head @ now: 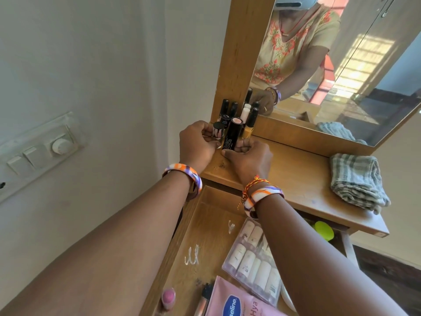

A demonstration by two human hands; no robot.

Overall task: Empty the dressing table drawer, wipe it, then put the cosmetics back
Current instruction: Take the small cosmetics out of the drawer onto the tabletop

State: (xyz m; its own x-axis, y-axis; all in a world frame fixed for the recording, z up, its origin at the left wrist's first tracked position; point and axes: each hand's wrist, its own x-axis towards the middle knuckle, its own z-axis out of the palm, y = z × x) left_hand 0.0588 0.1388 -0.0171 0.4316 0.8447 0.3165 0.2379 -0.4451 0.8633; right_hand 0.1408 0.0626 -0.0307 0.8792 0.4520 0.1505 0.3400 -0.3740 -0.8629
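Black and tall, a cosmetic tube (232, 133) is standing upright at the back left corner of the wooden worktop (293, 176), and the right hand (248, 159) is curling its fingers round the tube's base, thumb pressing at the lower left edge. The tube is rising out of the top of that grip, its pale round cap end showing above. Just left of it, the left hand (197, 144) is pinching a small clear bottle with a black cap (217, 131) between fingertips and thumb. Behind both hands, several more dark-capped bottles (229, 110) are crowding against the mirror frame (241, 53). A folded checked cloth (357, 181) is lying well apart at the worktop's right end. Below, the open drawer (205, 224) is holding a clear case of small white vials (252, 258) and a pink Vaseline sachet (239, 302).
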